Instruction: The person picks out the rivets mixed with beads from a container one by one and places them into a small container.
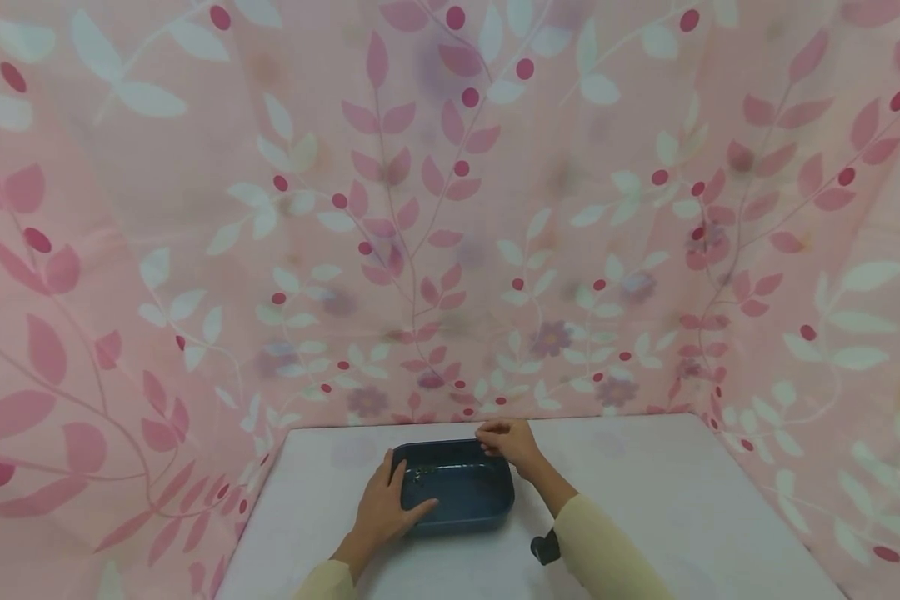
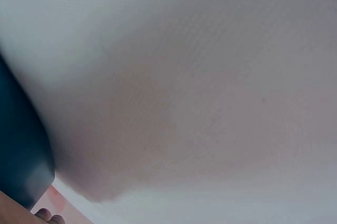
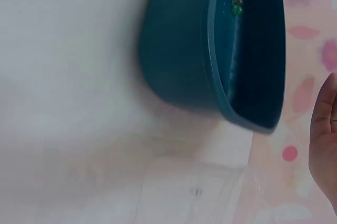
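A dark blue rectangular box (image 1: 461, 522) with an open top sits on the white table. Around its left end my left hand (image 1: 385, 506) grips the wall, thumb over the near rim and fingers along the left side. A beaded bracelet or string with green beads (image 3: 236, 3) lies inside the box, toward its left in the head view. My right hand (image 1: 512, 442) is over the far right corner, fingers bent with the tips close together; whether something thin is between them is too small to tell. The right wrist view catches only part of this hand (image 3: 325, 145) at its edge.
The white table (image 1: 630, 483) extends on both sides of the box. Pink leaf-patterned cloth (image 1: 450, 250) hangs behind and beside it. A small black object (image 1: 545, 547) shows by the right sleeve. Low in the right wrist view is a faint see-through plastic shape (image 3: 195, 192).
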Action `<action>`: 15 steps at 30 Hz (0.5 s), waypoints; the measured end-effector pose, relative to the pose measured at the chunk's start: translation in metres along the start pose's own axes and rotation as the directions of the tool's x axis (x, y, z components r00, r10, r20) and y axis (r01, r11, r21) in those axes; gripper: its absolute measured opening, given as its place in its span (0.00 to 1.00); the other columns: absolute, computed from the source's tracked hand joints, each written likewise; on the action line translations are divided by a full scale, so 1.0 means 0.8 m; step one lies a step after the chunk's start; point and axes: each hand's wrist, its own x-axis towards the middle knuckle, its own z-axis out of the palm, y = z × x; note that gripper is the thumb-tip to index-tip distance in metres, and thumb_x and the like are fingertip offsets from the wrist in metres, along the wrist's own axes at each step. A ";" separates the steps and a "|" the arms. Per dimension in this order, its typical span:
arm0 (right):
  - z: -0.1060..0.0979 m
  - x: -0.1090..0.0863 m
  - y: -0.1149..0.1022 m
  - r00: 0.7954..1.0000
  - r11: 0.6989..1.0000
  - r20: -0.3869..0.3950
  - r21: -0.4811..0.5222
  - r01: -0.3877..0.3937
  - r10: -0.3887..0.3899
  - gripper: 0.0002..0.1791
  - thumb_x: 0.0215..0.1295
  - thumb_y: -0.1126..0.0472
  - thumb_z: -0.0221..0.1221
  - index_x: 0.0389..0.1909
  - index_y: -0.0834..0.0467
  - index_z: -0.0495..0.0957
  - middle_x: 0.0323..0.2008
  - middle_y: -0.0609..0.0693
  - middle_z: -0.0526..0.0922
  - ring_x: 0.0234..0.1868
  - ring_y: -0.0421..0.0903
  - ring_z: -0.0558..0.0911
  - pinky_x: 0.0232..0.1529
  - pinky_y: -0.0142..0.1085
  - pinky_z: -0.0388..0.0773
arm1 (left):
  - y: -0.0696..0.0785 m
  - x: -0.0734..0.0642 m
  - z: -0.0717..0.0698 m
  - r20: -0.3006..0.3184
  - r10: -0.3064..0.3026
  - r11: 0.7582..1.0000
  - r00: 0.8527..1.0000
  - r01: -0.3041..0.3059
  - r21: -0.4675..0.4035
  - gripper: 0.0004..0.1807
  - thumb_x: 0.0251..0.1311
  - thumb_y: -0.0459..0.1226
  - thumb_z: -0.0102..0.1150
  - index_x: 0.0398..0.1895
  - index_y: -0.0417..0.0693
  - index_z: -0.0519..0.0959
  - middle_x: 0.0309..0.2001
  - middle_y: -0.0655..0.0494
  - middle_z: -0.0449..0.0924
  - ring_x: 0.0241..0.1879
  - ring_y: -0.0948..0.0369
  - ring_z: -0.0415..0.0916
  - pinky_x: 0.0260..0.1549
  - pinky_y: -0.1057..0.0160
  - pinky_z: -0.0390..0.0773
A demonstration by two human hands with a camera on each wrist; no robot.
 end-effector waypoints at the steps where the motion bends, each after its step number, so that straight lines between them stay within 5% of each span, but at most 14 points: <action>1: -0.003 0.000 -0.001 1.000 1.000 -0.012 0.001 -0.003 0.003 0.12 0.61 0.63 0.67 0.42 0.68 0.84 0.34 0.57 0.88 0.28 0.42 0.85 0.34 0.36 0.85 | 0.000 0.000 -0.001 0.004 0.000 1.000 1.000 0.000 -0.003 0.61 0.45 0.77 0.55 0.73 0.43 0.63 0.78 0.42 0.49 0.73 0.42 0.57 0.68 0.40 0.62; 15: -0.043 -0.004 0.002 0.997 0.998 -0.074 -0.065 -0.023 0.018 0.11 0.58 0.61 0.70 0.38 0.64 0.86 0.32 0.53 0.88 0.28 0.44 0.84 0.33 0.36 0.85 | 0.005 -0.003 -0.009 -0.005 0.026 1.000 1.000 -0.026 0.009 0.60 0.47 0.75 0.56 0.72 0.40 0.64 0.77 0.39 0.51 0.72 0.40 0.58 0.67 0.39 0.62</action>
